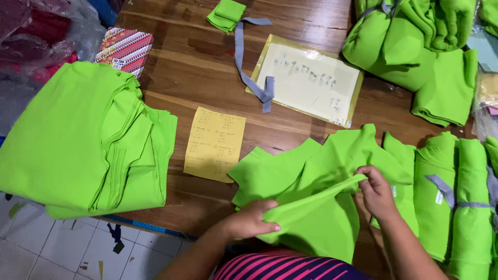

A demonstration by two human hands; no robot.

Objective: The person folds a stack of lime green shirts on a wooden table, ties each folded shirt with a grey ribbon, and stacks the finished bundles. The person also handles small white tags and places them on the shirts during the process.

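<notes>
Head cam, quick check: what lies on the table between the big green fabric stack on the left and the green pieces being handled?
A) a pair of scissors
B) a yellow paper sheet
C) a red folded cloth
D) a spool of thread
B: a yellow paper sheet lies flat on the wooden table, between the big green fabric stack and the green pieces held by the left hand and right hand.

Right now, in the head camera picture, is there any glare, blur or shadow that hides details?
Head view: glare whitens the plastic-sleeved sheet, so its writing is unreadable; the left hand and right hand are slightly soft but clear, pinching the green fabric piece; the wooden table shows mild sheen; the yellow note has small, unreadable marks; shadows stay soft.
</notes>
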